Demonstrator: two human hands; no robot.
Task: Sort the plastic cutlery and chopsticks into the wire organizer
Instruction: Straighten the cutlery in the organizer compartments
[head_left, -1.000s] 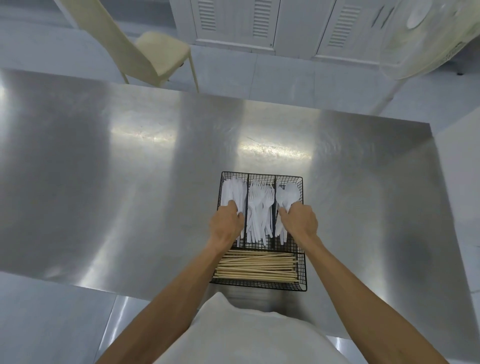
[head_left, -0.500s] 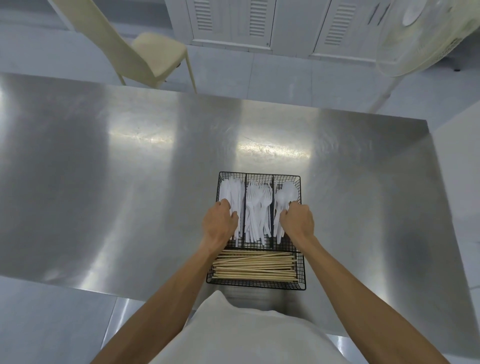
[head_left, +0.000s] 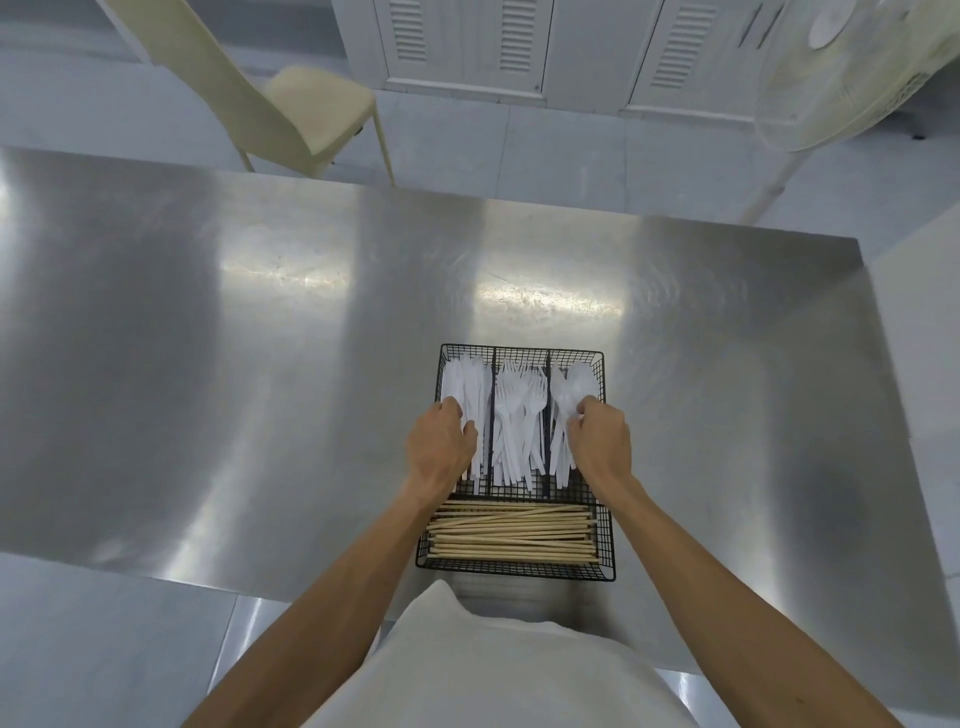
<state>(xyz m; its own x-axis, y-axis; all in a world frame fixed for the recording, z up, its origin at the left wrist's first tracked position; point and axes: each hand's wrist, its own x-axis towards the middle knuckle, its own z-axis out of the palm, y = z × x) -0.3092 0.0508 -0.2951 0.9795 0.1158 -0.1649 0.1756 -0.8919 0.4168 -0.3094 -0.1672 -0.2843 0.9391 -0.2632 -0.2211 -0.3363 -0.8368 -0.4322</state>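
Observation:
A black wire organizer (head_left: 514, 572) sits near the front edge of the steel table (head_left: 260, 364). Its three far compartments hold white plastic knives (head_left: 467, 379) on the left, forks (head_left: 519, 410) in the middle and spoons (head_left: 579, 387) on the right. Wooden chopsticks (head_left: 514, 535) lie crosswise in the near compartment. My left hand (head_left: 441, 447) lies over the left compartment, fingers curled on the knives by the left wall. My right hand (head_left: 600, 441) is over the right compartment, fingertips closed on the spoons. The handles under both hands are hidden.
A cream chair (head_left: 291, 104) stands beyond the table's far edge on the left. A white fan (head_left: 857, 67) stands at the back right, with white louvred cabinets (head_left: 493, 47) behind. A white surface adjoins the table's right side.
Both hands stay in the outer compartments. The left hand has shifted slightly outward toward the left wall; the right hand's fingers have curled tighter on the spoons.

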